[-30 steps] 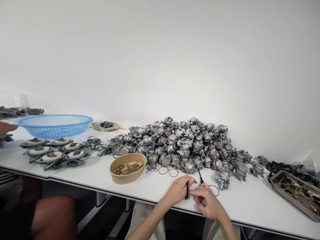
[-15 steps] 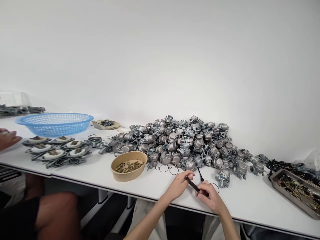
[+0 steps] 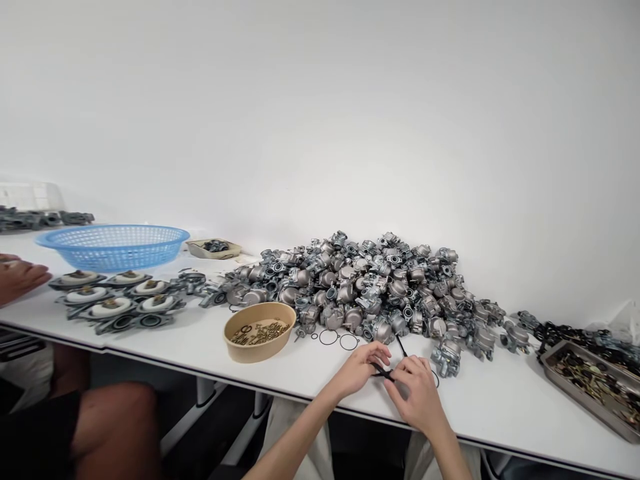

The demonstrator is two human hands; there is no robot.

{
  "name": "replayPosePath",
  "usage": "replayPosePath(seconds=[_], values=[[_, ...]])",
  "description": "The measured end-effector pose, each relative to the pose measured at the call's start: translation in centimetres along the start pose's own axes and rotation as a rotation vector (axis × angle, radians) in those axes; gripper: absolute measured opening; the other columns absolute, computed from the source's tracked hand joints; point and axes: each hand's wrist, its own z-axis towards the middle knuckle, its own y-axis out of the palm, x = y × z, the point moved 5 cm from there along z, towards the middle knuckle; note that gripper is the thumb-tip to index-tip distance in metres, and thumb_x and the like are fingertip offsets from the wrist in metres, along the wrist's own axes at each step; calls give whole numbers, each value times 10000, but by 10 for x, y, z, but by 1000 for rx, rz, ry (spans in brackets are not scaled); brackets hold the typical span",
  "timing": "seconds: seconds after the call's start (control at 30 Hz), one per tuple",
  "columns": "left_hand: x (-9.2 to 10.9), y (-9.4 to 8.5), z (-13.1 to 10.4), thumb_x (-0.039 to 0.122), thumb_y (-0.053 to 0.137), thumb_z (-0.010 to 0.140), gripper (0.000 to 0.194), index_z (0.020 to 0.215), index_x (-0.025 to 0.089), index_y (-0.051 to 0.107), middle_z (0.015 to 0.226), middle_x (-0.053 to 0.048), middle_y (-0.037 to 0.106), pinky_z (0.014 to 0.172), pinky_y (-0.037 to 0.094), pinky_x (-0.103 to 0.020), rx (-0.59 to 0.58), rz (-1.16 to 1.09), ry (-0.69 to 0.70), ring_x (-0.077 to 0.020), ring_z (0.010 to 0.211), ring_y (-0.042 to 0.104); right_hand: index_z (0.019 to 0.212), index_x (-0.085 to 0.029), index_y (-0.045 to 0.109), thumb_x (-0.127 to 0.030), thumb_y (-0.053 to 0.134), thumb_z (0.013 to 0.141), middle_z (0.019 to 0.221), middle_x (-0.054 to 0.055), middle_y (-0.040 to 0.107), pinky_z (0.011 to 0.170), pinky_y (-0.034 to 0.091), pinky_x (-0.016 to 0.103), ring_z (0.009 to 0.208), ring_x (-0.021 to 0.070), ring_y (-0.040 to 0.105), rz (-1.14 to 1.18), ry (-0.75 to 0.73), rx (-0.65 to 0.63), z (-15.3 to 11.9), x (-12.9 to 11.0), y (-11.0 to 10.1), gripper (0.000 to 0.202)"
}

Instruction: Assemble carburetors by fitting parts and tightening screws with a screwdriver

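Observation:
Between my two hands is a thin black band-like piece (image 3: 384,373), with what looks like a loop at its left end; its exact kind is not clear. My left hand (image 3: 361,368) has curled fingers closed on the left end. The other end is pinched by my right hand (image 3: 416,393), which hides part of it. Just beyond my right fingers lies a slim black rod-shaped tool (image 3: 401,345), its near end hidden. A large black O-ring (image 3: 437,379) shows partly beside the right hand. More black O-rings (image 3: 349,342) lie flat left of my hands.
A heap of metal carburetors (image 3: 370,287) fills the table's back. Left stand a tan bowl (image 3: 260,357) of small brass parts, a blue basket (image 3: 115,257) and carburetor parts with white rings (image 3: 110,307). Another person's hand (image 3: 20,279) is far left. A metal tray (image 3: 585,393) sits right.
My right hand has turned palm-down and moved slightly up over the black piece. The black piece, a thicker strip before, now shows as thin strands. My left hand stays nearly in place.

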Motion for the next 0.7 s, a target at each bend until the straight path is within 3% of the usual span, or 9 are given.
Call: replayPosePath(seconds=[0.23,0.47,0.7], values=[[-1,4,0,30,490,633,415,970,205,658,919,-27,741,870,540,-330,-17,33,-16,-210,953,694,880,-234,750,-284,686,936,966,76,693,850,392,416,944,266,619,-39,69,26,-1,5,2,99],[3,-1,-1,66,464,626,360,901,190,659,914,-46,719,871,511,-328,32,79,24,-218,922,672,725,-224,610,-215,682,906,966,59,695,771,466,348,877,227,647,217,-29,38,-2,5,-5,195],[9,-5,-2,112,494,646,251,810,189,667,826,-34,680,754,471,-302,99,103,46,-210,805,627,746,-229,602,-199,654,904,952,66,682,777,492,362,887,240,645,263,-67,65,0,2,-6,169]])
